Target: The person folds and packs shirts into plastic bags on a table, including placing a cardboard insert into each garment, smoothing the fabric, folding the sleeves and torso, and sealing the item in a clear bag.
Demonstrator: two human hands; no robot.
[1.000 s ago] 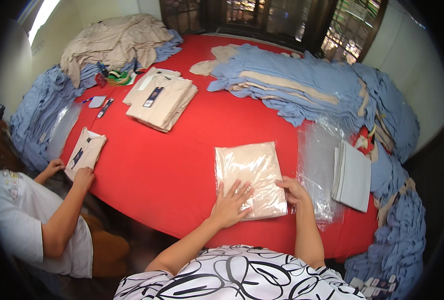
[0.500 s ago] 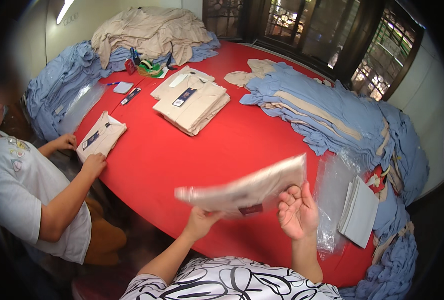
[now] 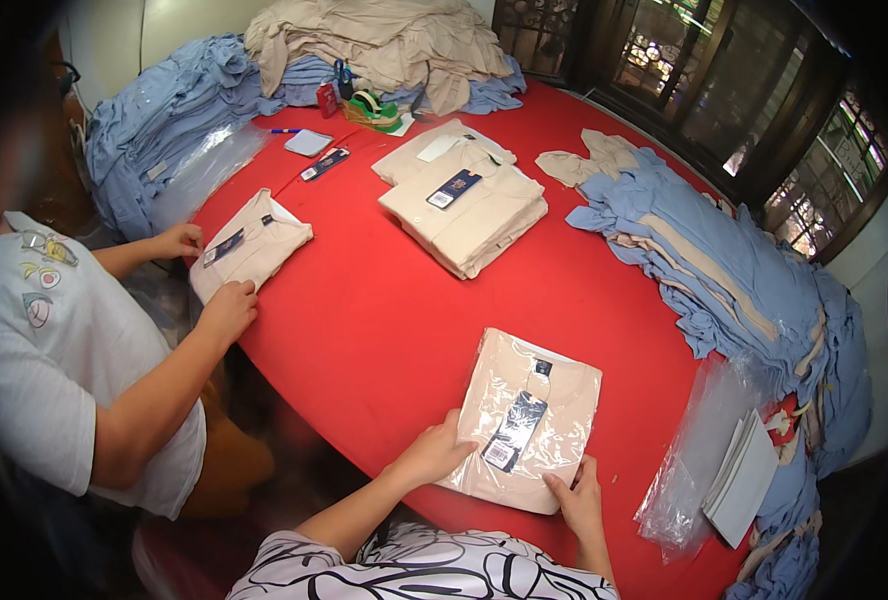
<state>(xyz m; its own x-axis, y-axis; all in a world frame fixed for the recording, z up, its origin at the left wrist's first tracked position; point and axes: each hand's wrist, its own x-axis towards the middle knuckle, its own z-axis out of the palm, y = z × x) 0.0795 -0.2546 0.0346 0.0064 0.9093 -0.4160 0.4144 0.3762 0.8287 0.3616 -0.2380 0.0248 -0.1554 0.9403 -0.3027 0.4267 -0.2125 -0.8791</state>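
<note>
Head view: one bagged beige shirt, tag side up, flat on the red table near its front edge. Left hand: fingers spread loosely, gripping the bag's left edge; right hand: fingers curled, pinching its lower right corner. Further off: a co-worker's hands on another folded shirt, a stack of beige shirts, blue garments.
</note>
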